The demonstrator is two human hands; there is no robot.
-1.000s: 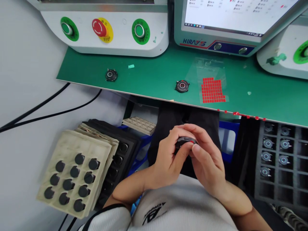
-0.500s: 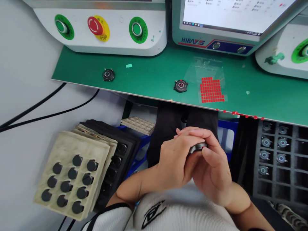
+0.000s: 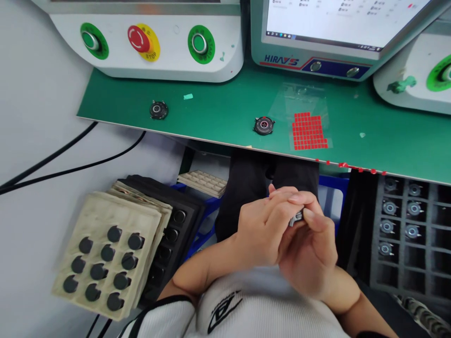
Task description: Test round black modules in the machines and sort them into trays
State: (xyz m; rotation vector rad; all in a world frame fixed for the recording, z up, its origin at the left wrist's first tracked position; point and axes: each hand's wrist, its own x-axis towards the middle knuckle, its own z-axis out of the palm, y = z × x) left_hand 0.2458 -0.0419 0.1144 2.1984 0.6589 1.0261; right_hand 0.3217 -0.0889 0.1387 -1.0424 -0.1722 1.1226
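Both hands meet in front of my body, around a dark watch case (image 3: 296, 218) that is mostly covered by fingers; only its edge shows. My left hand (image 3: 264, 227) is closed over it, fingers reaching across the top. From the other side my right hand (image 3: 312, 239) grips it, thumb near the visible edge and fingers overlapping the left ones. Beyond the hands, a watch case (image 3: 264, 126) with a red mark on its rim lies back up on the green bench (image 3: 218, 110). A sheet of small red stickers (image 3: 310, 131) lies right of it.
Another watch case (image 3: 159, 110) lies farther left on the bench. Loose red stickers (image 3: 343, 165) cling to the bench edge. At left stands a stack of beige trays (image 3: 105, 211) with dark round parts; at right, a black compartment tray (image 3: 414, 258) holds several watch cases. Button panels (image 3: 169, 51) and a monitor (image 3: 317, 47) stand behind.
My hands have shifted slightly right and the watch case has turned between them, so a different part of its edge shows. My left fingers have moved over the right ones.
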